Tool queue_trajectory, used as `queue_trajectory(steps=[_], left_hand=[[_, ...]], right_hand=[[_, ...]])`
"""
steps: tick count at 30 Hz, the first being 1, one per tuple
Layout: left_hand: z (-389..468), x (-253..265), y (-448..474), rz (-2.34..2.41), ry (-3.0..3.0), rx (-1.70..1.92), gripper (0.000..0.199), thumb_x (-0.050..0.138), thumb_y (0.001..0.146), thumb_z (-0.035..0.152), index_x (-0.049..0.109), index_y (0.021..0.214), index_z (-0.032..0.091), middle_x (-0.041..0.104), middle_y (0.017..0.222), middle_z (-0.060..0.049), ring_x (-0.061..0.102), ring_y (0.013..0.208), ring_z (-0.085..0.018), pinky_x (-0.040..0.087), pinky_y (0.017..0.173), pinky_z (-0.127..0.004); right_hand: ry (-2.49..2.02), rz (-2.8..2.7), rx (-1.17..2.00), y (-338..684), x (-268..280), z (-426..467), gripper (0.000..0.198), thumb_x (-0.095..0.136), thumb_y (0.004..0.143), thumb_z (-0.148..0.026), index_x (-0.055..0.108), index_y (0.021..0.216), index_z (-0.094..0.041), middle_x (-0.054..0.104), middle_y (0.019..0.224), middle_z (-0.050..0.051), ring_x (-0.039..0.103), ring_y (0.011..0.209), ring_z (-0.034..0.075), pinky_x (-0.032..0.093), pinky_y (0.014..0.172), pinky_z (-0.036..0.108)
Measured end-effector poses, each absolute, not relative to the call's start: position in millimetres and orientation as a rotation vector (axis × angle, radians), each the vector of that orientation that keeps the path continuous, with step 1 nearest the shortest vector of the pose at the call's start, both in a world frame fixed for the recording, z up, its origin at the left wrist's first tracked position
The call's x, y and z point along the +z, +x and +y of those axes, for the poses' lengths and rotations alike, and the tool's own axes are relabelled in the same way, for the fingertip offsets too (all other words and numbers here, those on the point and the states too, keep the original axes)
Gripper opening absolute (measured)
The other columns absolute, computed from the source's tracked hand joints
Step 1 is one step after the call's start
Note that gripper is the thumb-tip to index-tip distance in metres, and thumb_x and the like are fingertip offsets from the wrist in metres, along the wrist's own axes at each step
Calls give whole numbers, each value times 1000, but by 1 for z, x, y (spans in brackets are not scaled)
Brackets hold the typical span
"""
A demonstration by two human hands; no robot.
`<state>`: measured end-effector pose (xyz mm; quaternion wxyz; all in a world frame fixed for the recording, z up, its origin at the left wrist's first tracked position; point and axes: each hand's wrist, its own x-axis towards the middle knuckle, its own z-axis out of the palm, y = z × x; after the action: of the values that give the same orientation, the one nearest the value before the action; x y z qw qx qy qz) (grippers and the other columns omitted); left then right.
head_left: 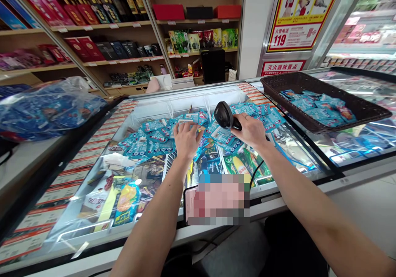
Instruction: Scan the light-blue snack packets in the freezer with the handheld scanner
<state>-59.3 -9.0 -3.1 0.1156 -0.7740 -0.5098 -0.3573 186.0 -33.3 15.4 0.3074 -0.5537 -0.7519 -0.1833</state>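
My right hand [249, 129] is closed round the grip of a black barcode scanner [223, 114], its head pointing left above the packets. A black cable [256, 173] hangs below that hand. My left hand [186, 138] reaches over a spread of small blue snack packets [157, 136], fingers apart and touching those near the middle; its fingertips are partly hidden. More of these blue packets [227, 138] lie under the scanner and to the right, on the glass top of a chest freezer [151, 103].
A brown basket [312, 124] with blue packets stands at the right. To the left lies a clear plastic bag [52, 107] of blue packages. A phone [191, 204], partly blurred out, rests at the freezer's front edge. Stocked shelves [108, 64] stand behind.
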Motion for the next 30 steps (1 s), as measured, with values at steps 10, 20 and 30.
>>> queue_trajectory(steps=[10,20,30], left_hand=[[5,-19,-74,-1597,-2120,-1034,23,45,82,24,66,75,25,64,86,-5,50,107,-25,6,110,-56],[-12,-4,-58,-1576,-2149,-1081,35,47,82,50,63,98,23,61,104,-9,50,108,-28,21,105,-52],[-20,-7,-34,-1577,-2349,-986,54,50,68,71,59,90,22,57,93,-8,50,99,-28,33,89,-41]], right_hand=[[-1456,-1974,-479,187,15,-33,35,54,80,-38,57,108,-18,64,95,7,59,82,20,37,62,27],[-1474,-1972,-458,185,17,-34,34,54,80,-38,57,107,-18,64,95,7,59,81,19,37,62,27],[-1481,-1964,-455,185,17,-34,34,54,80,-38,58,106,-17,64,94,8,59,80,20,36,61,27]])
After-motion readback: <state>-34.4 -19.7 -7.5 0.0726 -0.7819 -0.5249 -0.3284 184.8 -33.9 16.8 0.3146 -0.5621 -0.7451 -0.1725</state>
